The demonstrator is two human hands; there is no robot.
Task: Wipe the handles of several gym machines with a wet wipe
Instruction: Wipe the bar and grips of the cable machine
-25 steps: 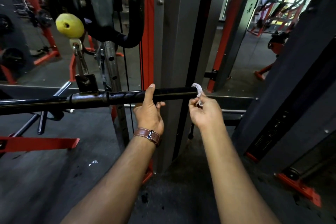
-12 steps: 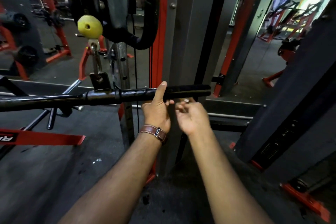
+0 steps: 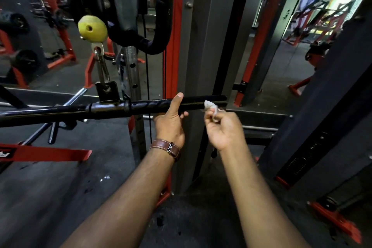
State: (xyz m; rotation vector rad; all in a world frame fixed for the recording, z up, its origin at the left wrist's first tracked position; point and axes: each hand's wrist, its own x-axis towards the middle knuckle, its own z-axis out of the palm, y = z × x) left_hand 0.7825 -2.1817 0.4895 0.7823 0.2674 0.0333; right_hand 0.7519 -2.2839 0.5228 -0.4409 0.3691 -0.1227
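Wet wipe [image 3: 211,107] bunched in right hand [image 3: 223,129] fingers, touching underside of black bar handle [image 3: 201,101] near its right end. Left hand [image 3: 171,121] grips handle from below, thumb up across it.

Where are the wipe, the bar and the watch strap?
wipe [image 3: 209,105], head view, white tip above the fingers
bar [image 3: 201,101], head view, black grip near its end
watch strap [image 3: 161,145], head view, brown leather band

Left hand [image 3: 171,123] gripping black bar handle [image 3: 201,102], right hand [image 3: 222,127] pinching white wet wipe [image 3: 210,105] against it
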